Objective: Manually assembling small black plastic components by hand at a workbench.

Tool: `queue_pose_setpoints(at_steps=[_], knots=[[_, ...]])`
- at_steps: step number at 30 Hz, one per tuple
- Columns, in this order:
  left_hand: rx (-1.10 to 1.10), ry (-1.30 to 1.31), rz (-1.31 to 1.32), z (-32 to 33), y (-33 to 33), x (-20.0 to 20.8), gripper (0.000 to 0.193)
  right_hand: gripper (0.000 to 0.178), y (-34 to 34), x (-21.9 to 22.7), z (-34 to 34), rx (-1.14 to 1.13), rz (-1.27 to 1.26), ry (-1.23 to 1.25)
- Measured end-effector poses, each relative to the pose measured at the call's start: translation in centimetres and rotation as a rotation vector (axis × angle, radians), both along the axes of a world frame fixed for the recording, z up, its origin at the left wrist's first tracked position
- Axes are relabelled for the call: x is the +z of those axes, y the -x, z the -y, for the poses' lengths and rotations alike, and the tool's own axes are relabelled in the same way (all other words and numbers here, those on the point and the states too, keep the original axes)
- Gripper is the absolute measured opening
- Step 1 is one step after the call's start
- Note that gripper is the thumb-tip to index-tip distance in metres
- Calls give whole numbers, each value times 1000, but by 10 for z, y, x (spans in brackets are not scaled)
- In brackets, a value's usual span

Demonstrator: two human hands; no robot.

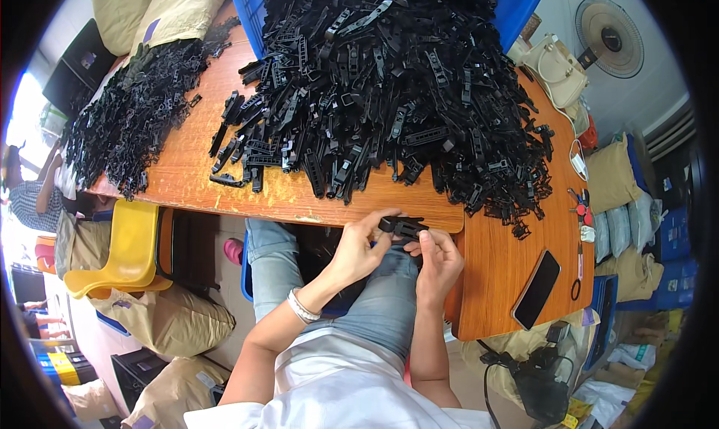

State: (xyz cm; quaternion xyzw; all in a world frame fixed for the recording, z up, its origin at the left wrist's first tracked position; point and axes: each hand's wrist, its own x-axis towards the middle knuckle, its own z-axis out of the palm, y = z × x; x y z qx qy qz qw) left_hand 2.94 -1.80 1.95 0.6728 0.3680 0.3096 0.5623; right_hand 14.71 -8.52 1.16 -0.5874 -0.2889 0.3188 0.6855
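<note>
Between my two hands, just off the table's front edge and above my lap, is a small black plastic part (pixel 403 226). The fingers of my left hand (pixel 361 245) pinch its left end. My right hand (pixel 437 263) grips its right end between thumb and fingers. Straight ahead, a large heap of similar black plastic parts (pixel 359 122) spreads over the wooden table, spilling from a tipped blue crate (pixel 249 9). The exact form of the held part is partly covered by my fingers.
A second heap of smaller black pieces (pixel 135 114) lies at the left. On the right table section (pixel 487 279) rest a phone (pixel 536 289), red-handled pliers (pixel 582 206) and scissors (pixel 577 283). A yellow chair (pixel 123 249) and sacks (pixel 168 320) stand left. A fan (pixel 609 37) is far right.
</note>
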Motion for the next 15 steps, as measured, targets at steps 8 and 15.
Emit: queue_pose_setpoints(at_steps=[8,15], knots=[[-154,476,465,1,-4,-7,32,9,6,-6,5,-102,151,-105],[-121,379,223,-1,3,-13,19,10,-6,-12,11,84,345,-73]])
